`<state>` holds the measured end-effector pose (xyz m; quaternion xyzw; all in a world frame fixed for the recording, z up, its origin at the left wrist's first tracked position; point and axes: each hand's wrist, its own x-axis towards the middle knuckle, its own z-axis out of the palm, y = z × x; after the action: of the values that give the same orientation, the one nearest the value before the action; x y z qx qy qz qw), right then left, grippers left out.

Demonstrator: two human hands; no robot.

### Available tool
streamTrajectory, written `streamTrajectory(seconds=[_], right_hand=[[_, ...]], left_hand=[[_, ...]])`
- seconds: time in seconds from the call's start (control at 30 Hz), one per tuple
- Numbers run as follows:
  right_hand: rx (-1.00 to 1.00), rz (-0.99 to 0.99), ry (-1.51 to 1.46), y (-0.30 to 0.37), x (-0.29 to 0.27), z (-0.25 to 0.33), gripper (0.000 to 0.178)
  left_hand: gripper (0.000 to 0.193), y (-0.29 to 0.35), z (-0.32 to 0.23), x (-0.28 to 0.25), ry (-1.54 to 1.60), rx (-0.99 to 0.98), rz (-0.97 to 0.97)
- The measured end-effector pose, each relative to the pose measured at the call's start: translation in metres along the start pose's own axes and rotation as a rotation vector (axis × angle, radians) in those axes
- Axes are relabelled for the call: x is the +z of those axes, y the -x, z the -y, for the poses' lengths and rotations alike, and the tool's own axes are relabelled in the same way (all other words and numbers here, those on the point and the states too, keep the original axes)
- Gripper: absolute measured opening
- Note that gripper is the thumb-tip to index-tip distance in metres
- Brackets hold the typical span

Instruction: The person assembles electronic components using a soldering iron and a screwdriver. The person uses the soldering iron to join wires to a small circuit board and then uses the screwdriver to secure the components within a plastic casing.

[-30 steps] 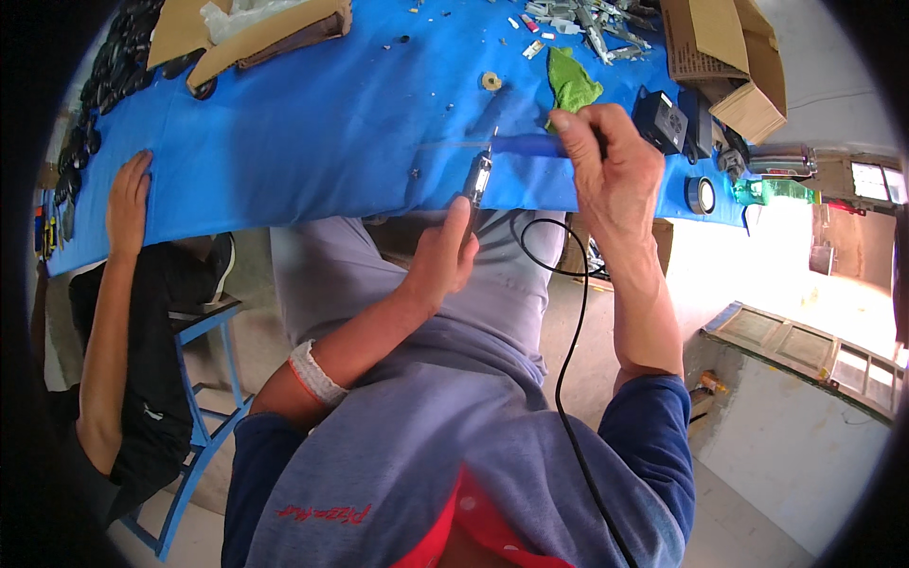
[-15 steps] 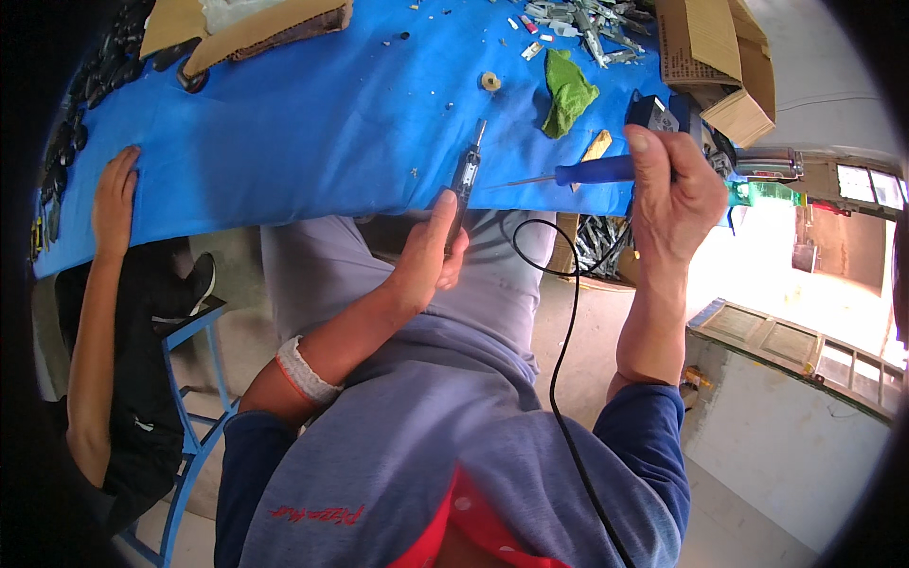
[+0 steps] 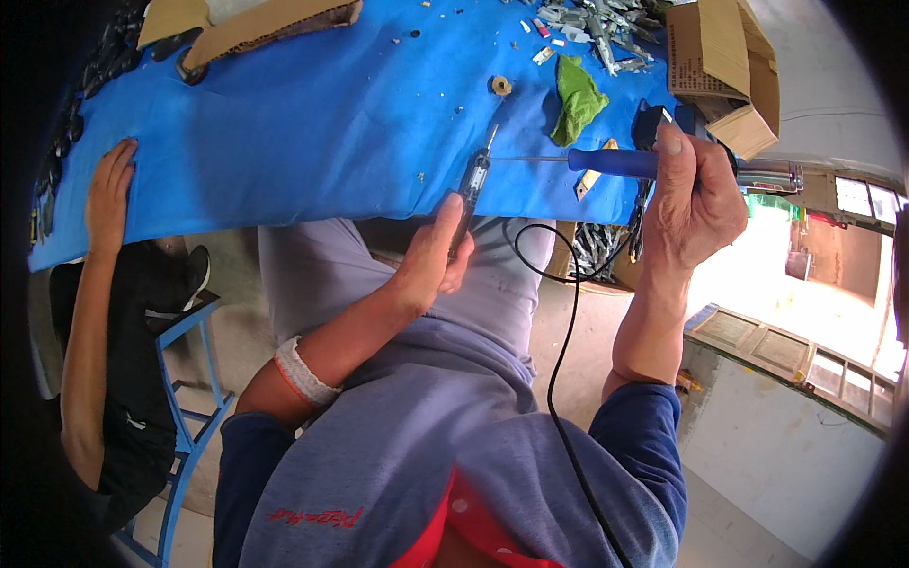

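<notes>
While the left hand (image 3: 437,244) grips a slim dark piece (image 3: 474,180) with its metal tip pointing away from the body, the right hand (image 3: 696,199) is closed around the rear of a blue-handled screwdriver (image 3: 606,163), its thin shaft running crosswise toward that piece. From where I stand, the slim piece is tilted slightly, held at the near edge of the blue table cover (image 3: 312,142). Whether the shaft's end touches it or stops just short, I cannot tell. I'd say the left thumb, lying along the piece, is best set low, below the blade's line, in case of a slip. A grasp nearer the shaft would likely give the right hand finer control, and resting the wrists on the table edge might steady both. The green cloth (image 3: 579,99) lies just beyond the handle, apart from both hands.
</notes>
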<state>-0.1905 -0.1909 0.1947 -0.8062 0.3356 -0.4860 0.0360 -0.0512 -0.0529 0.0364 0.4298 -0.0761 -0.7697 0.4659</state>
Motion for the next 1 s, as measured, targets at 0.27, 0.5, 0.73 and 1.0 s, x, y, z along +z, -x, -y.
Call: streamTrajectory(seconds=[0.27, 0.5, 0.73, 1.0], right_hand=[[-0.027, 0.028, 0.008, -0.001, 0.007, -0.002, 0.024], [0.077, 0.074, 0.044, -0.001, 0.006, 0.002, 0.023], [0.005, 0.061, 0.019, -0.003, 0.012, -0.006, 0.025], [0.046, 0.086, 0.066, -0.003, 0.010, -0.004, 0.023]], left_hand=[[0.063, -0.001, -0.003, 0.003, -0.006, -0.017, -0.040], [0.066, 0.000, -0.003, 0.005, -0.001, -0.005, -0.051], [0.066, -0.002, -0.002, 0.004, -0.003, -0.001, -0.058], [0.063, -0.001, -0.003, 0.006, -0.001, -0.023, -0.069]])
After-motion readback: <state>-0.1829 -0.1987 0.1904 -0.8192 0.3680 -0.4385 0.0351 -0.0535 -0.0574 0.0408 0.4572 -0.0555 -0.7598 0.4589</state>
